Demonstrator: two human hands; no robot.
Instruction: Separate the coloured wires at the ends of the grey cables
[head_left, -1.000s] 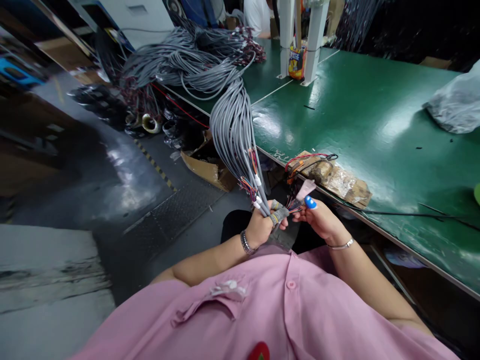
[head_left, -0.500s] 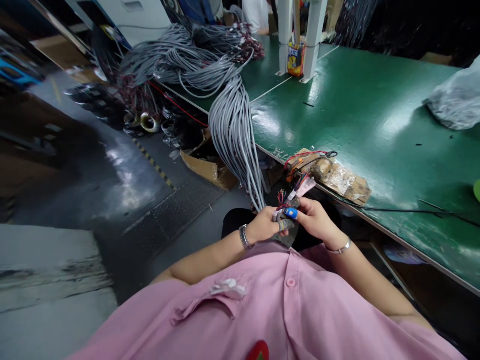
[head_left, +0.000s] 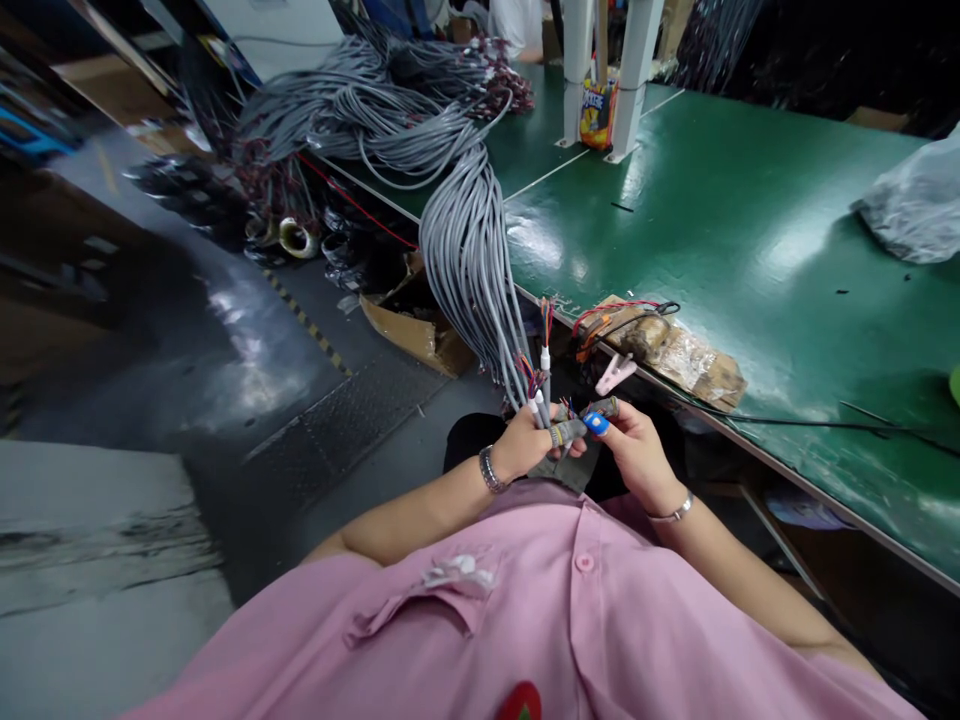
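Several grey cables (head_left: 476,240) run down from the table edge into my left hand (head_left: 529,443), which is closed around their ends. Coloured wires (head_left: 547,318) fan out of the stripped ends above that hand. Close beside it, my right hand (head_left: 634,450) pinches at the thin wires of one cable end between a blue-wrapped thumb (head_left: 596,423) and a grey-wrapped finger. A pink clothespin (head_left: 616,374) sits just beyond my right hand, at the table's edge.
The green table (head_left: 750,220) carries a taped wooden block (head_left: 675,355) with red and black wires, a heap of grey cable (head_left: 360,110) and a plastic bag (head_left: 915,200). White posts (head_left: 632,75) stand at the back. An open cardboard box (head_left: 412,330) is on the floor.
The coloured wire ends beside the pink clothespin have swung left and now stand upright above my left hand. My right hand has shifted slightly and is at another cable end.
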